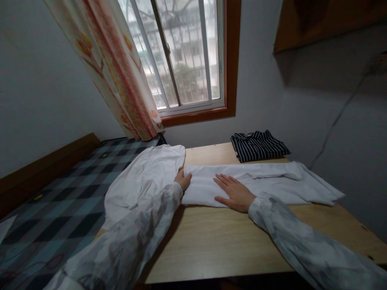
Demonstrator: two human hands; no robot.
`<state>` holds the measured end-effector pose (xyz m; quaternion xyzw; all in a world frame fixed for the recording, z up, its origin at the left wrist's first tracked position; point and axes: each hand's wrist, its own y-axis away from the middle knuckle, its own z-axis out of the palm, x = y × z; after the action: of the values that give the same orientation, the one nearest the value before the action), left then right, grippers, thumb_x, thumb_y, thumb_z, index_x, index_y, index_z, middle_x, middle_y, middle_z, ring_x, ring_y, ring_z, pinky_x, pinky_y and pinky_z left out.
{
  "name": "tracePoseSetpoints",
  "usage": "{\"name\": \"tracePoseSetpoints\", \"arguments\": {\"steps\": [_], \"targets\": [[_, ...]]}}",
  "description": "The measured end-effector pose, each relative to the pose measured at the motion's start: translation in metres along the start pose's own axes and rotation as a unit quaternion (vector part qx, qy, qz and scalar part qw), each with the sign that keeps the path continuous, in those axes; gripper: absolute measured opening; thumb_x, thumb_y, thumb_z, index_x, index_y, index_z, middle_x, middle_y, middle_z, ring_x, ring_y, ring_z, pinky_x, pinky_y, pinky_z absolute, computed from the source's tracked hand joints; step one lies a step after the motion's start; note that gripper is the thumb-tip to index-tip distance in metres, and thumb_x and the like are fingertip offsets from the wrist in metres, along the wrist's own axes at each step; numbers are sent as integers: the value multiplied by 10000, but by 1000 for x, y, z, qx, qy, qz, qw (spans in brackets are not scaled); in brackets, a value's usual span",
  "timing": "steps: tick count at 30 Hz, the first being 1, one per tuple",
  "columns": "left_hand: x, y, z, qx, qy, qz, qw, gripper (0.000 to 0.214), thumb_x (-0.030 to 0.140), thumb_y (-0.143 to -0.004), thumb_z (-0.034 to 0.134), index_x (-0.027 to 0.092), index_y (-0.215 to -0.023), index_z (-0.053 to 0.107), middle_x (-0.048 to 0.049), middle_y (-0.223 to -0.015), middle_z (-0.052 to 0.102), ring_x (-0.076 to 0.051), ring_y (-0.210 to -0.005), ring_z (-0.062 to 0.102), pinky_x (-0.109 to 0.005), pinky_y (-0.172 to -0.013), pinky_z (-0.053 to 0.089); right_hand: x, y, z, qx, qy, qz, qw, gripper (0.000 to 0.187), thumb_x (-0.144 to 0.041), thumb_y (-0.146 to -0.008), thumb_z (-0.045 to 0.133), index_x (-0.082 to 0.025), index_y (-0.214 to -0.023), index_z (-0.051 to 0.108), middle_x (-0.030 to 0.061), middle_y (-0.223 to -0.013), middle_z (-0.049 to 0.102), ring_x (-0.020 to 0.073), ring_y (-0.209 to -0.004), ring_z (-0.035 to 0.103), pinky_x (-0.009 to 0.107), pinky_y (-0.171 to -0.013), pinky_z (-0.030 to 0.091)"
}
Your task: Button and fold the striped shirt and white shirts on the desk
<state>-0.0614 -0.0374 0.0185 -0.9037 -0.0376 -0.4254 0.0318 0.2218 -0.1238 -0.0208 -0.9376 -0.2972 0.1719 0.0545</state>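
Observation:
A long white garment (pixel 269 177), folded into a flat strip, lies across the wooden table (pixel 223 241). At its left end, my left hand (pixel 183 180) is closed on the edge, with some fingers partly hidden. My right hand (pixel 236 193) rests flat on top of the cloth, open with its fingers spread. Left of my left hand lies another crumpled white cloth (pixel 145 177), partly covered by my sleeve. Whether the two white pieces are joined cannot be made out.
A folded black-and-white striped shirt (pixel 258 146) sits at the table's back right. To the left is a bed with a checked cover (pixel 75 189). A window (pixel 181 56) with a floral curtain (pixel 111 64) is behind, and a cable (pixel 335 121) hangs along the right wall.

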Motion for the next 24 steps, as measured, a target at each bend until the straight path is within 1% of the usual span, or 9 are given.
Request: {"name": "tracePoseSetpoints", "arguments": {"steps": [3, 6, 10, 12, 14, 17, 18, 21, 24], "targets": [[-2, -2, -16, 17, -29, -15, 999, 251, 309, -866, 708, 169, -1075, 716, -107, -996, 792, -293, -1064, 721, -368, -965, 537, 0, -7, 1, 5, 13, 14, 1000, 880, -762, -1053, 403, -184, -1716, 371, 118, -1794, 280, 315, -1659, 274, 520, -1359, 214], [-5, -7, -34, 31, -77, -34, 996, 125, 312, -898, 660, 193, -934, 663, -72, -880, 728, -277, -968, 691, -355, -905, 517, 4, -8, -1, 18, 36, 39, 998, 884, -777, -1038, 417, -175, -1685, 434, 147, -1766, 346, 350, -1634, 328, 570, -1349, 216], [-8, -16, -54, 42, -137, -45, 989, 170, 356, -896, 671, 228, -841, 574, -22, -778, 631, -246, -869, 641, -316, -812, 480, 21, 1, -9, 47, 58, 42, 996, 848, -739, -1021, 490, -150, -1632, 515, 195, -1679, 487, 376, -1553, 462, 591, -1354, 181], [-10, -20, -59, 43, -136, -45, 989, 173, 359, -884, 676, 232, -839, 567, -19, -763, 620, -249, -872, 635, -314, -800, 472, 31, 9, -11, 62, 58, 29, 996, 793, -691, -1032, 503, -170, -1629, 520, 182, -1649, 532, 369, -1539, 480, 598, -1361, 146], [-13, -22, -61, 43, -134, -48, 989, 161, 358, -873, 675, 231, -861, 578, -17, -758, 625, -251, -878, 636, -312, -796, 469, 40, 16, -11, 78, 58, 18, 995, 724, -633, -1049, 500, -203, -1631, 514, 147, -1675, 509, 360, -1601, 387, 615, -1360, 138], [-17, -24, -60, 42, -135, -52, 989, 158, 347, -846, 688, 225, -881, 594, -20, -764, 641, -252, -882, 641, -307, -781, 462, 47, 24, -7, 94, 63, 23, 993, 650, -584, -1062, 506, -221, -1599, 542, 114, -1745, 406, 352, -1675, 204, 633, -1349, 166], [-18, -24, -60, 39, -135, -53, 989, 160, 345, -837, 695, 225, -867, 595, -23, -758, 643, -254, -881, 643, -306, -772, 459, 48, 25, -6, 92, 63, 29, 993, 644, -584, -1064, 509, -213, -1589, 549, 120, -1758, 380, 356, -1674, 204, 632, -1344, 188], [-19, -25, -63, 23, -132, -53, 990, 186, 341, -803, 731, 225, -784, 588, -33, -726, 641, -269, -874, 657, -311, -751, 459, 50, 26, -3, 73, 53, 37, 995, 668, -594, -1070, 503, -177, -1592, 532, 158, -1765, 354, 361, -1632, 315, 609, -1328, 258], [-11, -29, -71, 17, -113, -45, 992, 213, 340, -756, 786, 219, -760, 610, -47, -729, 668, -290, -899, 683, -319, -758, 482, 51, 26, -1, 73, 51, 35, 995, 680, -595, -1078, 485, -172, -1609, 508, 166, -1761, 359, 359, -1605, 366, 599, -1323, 276]]}}
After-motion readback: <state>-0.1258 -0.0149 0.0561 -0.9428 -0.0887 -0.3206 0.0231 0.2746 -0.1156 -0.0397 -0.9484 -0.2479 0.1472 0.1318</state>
